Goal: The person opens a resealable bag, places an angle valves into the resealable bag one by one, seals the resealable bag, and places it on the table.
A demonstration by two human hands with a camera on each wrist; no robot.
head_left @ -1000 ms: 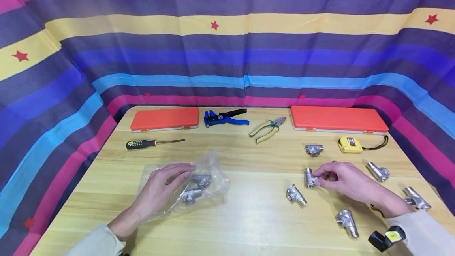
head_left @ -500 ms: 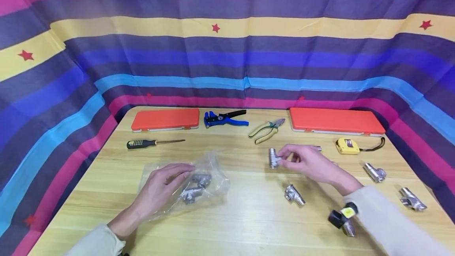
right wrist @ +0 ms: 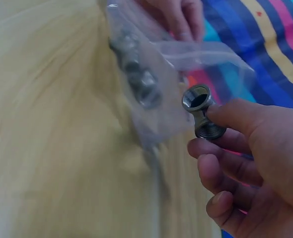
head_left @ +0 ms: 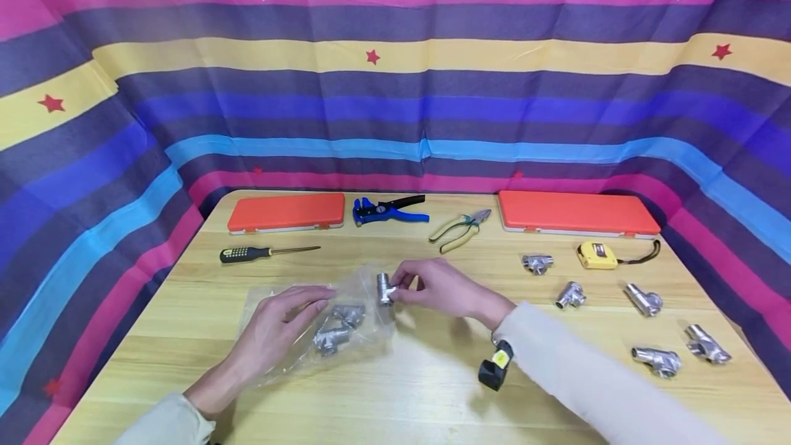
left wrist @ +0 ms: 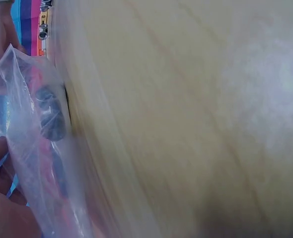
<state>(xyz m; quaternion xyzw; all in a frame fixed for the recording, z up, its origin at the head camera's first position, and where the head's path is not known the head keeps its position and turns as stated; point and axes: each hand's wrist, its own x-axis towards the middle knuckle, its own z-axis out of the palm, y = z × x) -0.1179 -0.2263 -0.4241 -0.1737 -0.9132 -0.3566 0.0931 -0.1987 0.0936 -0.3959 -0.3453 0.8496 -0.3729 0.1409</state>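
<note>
My right hand [head_left: 435, 287] pinches a shiny metal tee pipe fitting [head_left: 384, 290] between thumb and fingers, at the right edge of a clear plastic bag [head_left: 377, 335]. In the right wrist view the fitting's threaded round opening [right wrist: 197, 98] faces the camera. My left hand [head_left: 281, 321] grips the upper side of the bag, which stands raised off the table in the left wrist view. Inside the bag lie two more tee fittings [head_left: 331, 339], blurred by the plastic. Whether the held fitting is inside the bag's mouth or just beside it, I cannot tell.
Several loose tee fittings [head_left: 657, 361] lie at the right of the wooden table [head_left: 432, 397]. Along the back are two red cases [head_left: 577, 213], blue wire strippers [head_left: 391, 211] and pliers [head_left: 460, 231]. A screwdriver [head_left: 270, 253] lies left, a yellow tape measure [head_left: 597, 255] right.
My right hand has carried the tee fitting leftward from the right of the table to the bag. Fittings beneath its former place now show; the sleeve covers others. My left hand stays put.
</note>
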